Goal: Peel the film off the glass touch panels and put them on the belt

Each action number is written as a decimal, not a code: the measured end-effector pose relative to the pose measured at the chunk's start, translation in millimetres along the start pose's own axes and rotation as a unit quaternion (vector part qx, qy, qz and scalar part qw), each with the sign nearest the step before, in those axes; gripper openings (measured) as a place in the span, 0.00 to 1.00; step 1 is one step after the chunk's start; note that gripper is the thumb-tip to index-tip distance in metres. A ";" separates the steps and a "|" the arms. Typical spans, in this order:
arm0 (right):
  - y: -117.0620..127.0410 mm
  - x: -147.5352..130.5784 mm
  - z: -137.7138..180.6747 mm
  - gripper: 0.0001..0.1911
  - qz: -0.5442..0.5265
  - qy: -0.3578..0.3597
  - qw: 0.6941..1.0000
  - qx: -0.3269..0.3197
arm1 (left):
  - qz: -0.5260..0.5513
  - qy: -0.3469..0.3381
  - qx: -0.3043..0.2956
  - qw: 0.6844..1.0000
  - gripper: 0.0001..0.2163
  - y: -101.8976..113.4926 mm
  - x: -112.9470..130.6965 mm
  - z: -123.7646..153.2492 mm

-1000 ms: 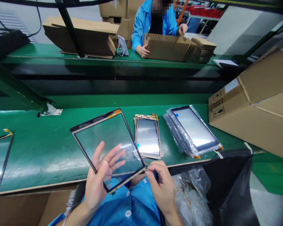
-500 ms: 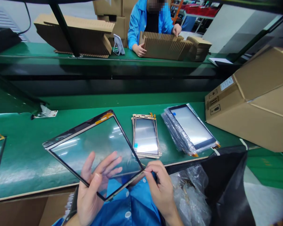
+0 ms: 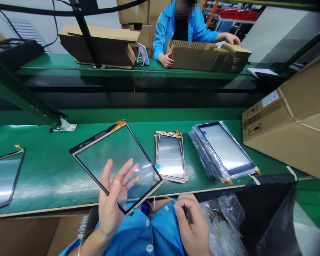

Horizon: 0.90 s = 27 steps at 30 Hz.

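Note:
My left hand holds a clear glass touch panel with a dark frame from underneath, thumb on its near edge and fingers spread behind the glass. The panel hangs tilted above the green bench, with an orange flex tail at its far corner. My right hand is down near my lap, off the panel, its fingers closed in a pinch on something thin that I cannot make out. A blue tab sticks out under the panel's near corner.
A stack of tan-framed panels and a stack of bagged panels lie to the right. Another panel lies at the left edge. A cardboard box stands at the right, a black bag below. A person in blue handles cardboard dividers across the line.
My right hand let go of the panel's near corner and drew back toward my lap. The left hand tipped the panel down and back up.

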State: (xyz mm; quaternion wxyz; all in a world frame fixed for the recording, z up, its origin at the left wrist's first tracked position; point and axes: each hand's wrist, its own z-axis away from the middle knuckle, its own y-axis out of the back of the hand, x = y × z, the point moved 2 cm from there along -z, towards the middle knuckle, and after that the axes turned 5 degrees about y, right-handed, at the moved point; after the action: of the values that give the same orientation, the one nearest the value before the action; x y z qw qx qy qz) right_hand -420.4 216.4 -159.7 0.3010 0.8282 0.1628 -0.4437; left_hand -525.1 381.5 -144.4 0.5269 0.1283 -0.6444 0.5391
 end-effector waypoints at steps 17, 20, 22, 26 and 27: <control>-3.3 -0.7 -31.1 0.07 0.004 0.015 1.000 0.004 | -0.034 -0.014 -0.055 0.998 0.17 -1.3 5.7 18.9; -4.3 2.1 -30.1 0.07 0.015 0.012 1.000 -0.013 | -0.046 -0.008 -0.044 0.998 0.17 -0.6 5.9 24.4; -6.7 4.0 -28.8 0.07 0.024 0.019 0.999 -0.019 | -0.051 -0.002 -0.026 0.998 0.17 -1.4 6.0 27.4; -14.4 0.7 -25.1 0.08 0.033 0.054 0.998 -0.031 | -0.042 -0.029 -0.029 0.998 0.17 -3.3 5.4 26.3; -15.6 -2.4 -23.4 0.08 0.028 0.061 0.997 -0.038 | -0.039 -0.037 -0.030 0.998 0.18 -3.2 5.1 24.4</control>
State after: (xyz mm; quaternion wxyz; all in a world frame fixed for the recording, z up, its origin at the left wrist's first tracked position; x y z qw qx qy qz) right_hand -415.2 243.5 -153.2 0.3346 0.8459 0.1743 -0.3771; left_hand -538.0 362.1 -135.1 0.5270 0.1568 -0.6738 0.4936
